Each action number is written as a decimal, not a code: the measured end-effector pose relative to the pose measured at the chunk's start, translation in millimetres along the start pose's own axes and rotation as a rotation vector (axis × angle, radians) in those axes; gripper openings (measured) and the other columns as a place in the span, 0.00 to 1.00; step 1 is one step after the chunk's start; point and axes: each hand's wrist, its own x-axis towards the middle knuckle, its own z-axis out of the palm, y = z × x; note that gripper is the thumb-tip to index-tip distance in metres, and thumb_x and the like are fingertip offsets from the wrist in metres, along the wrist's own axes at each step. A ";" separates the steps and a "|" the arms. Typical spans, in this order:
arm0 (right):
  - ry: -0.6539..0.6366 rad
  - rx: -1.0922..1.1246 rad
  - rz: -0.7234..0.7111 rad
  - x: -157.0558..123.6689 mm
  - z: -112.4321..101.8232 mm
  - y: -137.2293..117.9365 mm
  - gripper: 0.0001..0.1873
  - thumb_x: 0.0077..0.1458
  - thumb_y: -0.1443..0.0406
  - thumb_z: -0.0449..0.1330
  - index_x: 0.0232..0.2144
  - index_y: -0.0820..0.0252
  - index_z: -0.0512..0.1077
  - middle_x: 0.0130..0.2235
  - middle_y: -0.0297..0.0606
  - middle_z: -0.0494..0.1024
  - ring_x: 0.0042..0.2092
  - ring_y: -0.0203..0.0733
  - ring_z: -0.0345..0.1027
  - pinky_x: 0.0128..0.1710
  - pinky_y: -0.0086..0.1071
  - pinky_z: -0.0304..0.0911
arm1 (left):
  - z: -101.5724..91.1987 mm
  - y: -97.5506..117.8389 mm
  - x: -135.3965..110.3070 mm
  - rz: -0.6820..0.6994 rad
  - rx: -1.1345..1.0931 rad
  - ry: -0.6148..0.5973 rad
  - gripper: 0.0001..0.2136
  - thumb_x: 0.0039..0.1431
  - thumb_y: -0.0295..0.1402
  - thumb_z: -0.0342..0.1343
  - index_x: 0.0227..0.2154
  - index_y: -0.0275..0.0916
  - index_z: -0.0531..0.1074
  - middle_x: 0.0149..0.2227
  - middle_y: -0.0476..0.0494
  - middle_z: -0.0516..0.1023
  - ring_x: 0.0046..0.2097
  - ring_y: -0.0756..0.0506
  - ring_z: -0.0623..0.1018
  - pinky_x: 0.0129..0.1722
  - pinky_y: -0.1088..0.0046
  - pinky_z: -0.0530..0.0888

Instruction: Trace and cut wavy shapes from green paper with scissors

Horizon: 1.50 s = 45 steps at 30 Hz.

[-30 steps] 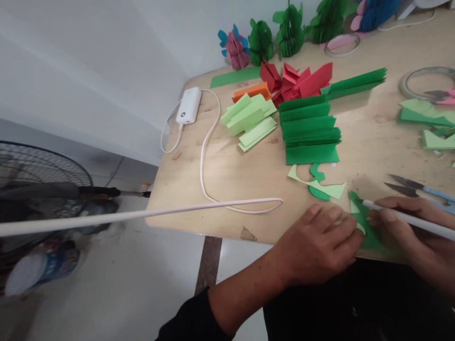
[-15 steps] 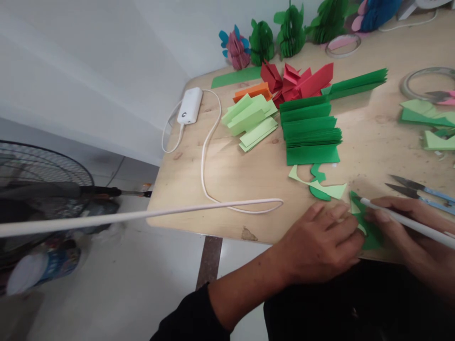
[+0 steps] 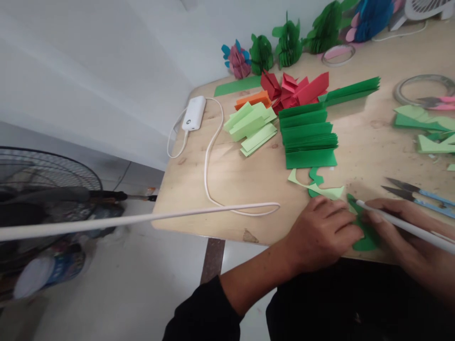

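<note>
My left hand point(image 3: 325, 232) lies palm down near the table's front edge, fingers pressing on a dark green paper piece point(image 3: 366, 239). Only part of that paper shows between my hands. My right hand point(image 3: 405, 232) grips a white pen point(image 3: 401, 225), its tip touching the top corner of the green piece. Just beyond my left hand lie light and dark green paper scraps point(image 3: 320, 187).
Scissors with blue handles point(image 3: 419, 194) lie right of my hands. Stacks of folded dark green point(image 3: 307, 135), light green point(image 3: 252, 123), orange and red paper point(image 3: 295, 87) sit mid-table. A white power bank point(image 3: 194, 113) with cable point(image 3: 209, 175) lies left. Paper ornaments point(image 3: 277, 45) line the back. A fan point(image 3: 46, 189) stands on the floor.
The pen tip has crept slightly up along the green piece. Both hands stay on the paper; the view has shifted a little.
</note>
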 end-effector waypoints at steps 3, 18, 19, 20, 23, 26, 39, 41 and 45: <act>0.009 0.004 0.020 1.0 0.8 -1.6 0.13 0.62 0.53 0.53 0.37 0.54 0.71 0.33 0.34 0.81 0.32 0.38 0.77 0.30 0.28 0.67 | 1.7 -1.2 1.0 -0.048 0.036 0.064 0.13 0.68 0.31 0.46 0.35 0.39 0.77 0.50 0.44 0.78 0.59 0.43 0.70 0.57 0.62 0.63; 0.012 -0.001 0.023 4.4 -1.7 -4.7 0.15 0.63 0.52 0.52 0.35 0.53 0.71 0.30 0.31 0.81 0.28 0.37 0.76 0.27 0.27 0.66 | 9.5 -4.7 2.7 -0.080 0.104 0.052 0.12 0.68 0.35 0.48 0.40 0.39 0.76 0.53 0.45 0.77 0.64 0.39 0.64 0.61 0.54 0.58; 0.011 0.000 0.025 4.2 -1.7 -4.5 0.15 0.62 0.52 0.52 0.36 0.53 0.71 0.30 0.32 0.81 0.28 0.37 0.76 0.27 0.27 0.66 | 9.6 -5.1 2.6 -0.078 0.105 0.034 0.11 0.68 0.36 0.49 0.40 0.39 0.76 0.53 0.44 0.77 0.64 0.39 0.64 0.61 0.54 0.58; 0.012 0.003 0.025 3.9 -1.5 -4.1 0.15 0.62 0.52 0.52 0.36 0.53 0.71 0.30 0.32 0.81 0.28 0.37 0.76 0.28 0.27 0.66 | 9.5 -5.5 2.5 -0.074 0.106 0.013 0.11 0.68 0.36 0.49 0.41 0.39 0.76 0.54 0.44 0.76 0.64 0.38 0.64 0.61 0.53 0.57; 0.018 0.000 0.022 3.0 -1.0 -3.1 0.15 0.63 0.52 0.52 0.36 0.53 0.71 0.30 0.32 0.81 0.28 0.36 0.76 0.28 0.27 0.66 | 9.1 -6.1 2.4 -0.066 0.109 -0.026 0.11 0.67 0.37 0.50 0.40 0.39 0.75 0.55 0.44 0.75 0.65 0.38 0.63 0.61 0.53 0.58; 0.022 -0.012 0.008 4.0 -1.0 -4.0 0.15 0.63 0.52 0.51 0.36 0.53 0.71 0.30 0.32 0.81 0.28 0.36 0.76 0.28 0.27 0.66 | 9.4 -5.6 2.3 -0.076 0.114 0.042 0.11 0.67 0.37 0.50 0.39 0.39 0.76 0.53 0.47 0.77 0.64 0.40 0.64 0.61 0.55 0.59; 0.084 -0.017 -0.088 -13.8 -9.3 -2.9 0.11 0.61 0.65 0.54 0.45 0.54 0.72 0.37 0.36 0.83 0.37 0.44 0.79 0.39 0.31 0.71 | 9.0 -4.3 3.8 -0.082 0.118 0.143 0.10 0.67 0.34 0.50 0.35 0.39 0.76 0.49 0.49 0.80 0.60 0.41 0.69 0.60 0.58 0.60; 0.077 -0.020 -0.193 -15.8 -9.4 -0.9 0.13 0.61 0.66 0.53 0.47 0.54 0.72 0.34 0.36 0.83 0.34 0.44 0.78 0.36 0.33 0.71 | 9.1 -4.2 3.8 -0.096 0.105 0.127 0.10 0.68 0.34 0.50 0.36 0.39 0.76 0.49 0.49 0.80 0.61 0.41 0.68 0.60 0.58 0.60; 0.054 -0.009 -0.436 -21.4 -6.2 9.2 0.22 0.60 0.70 0.53 0.56 0.59 0.67 0.34 0.41 0.82 0.34 0.46 0.76 0.33 0.37 0.67 | 8.2 -4.3 3.6 -0.119 0.084 0.061 0.11 0.68 0.35 0.49 0.39 0.40 0.76 0.51 0.47 0.79 0.62 0.41 0.67 0.60 0.58 0.59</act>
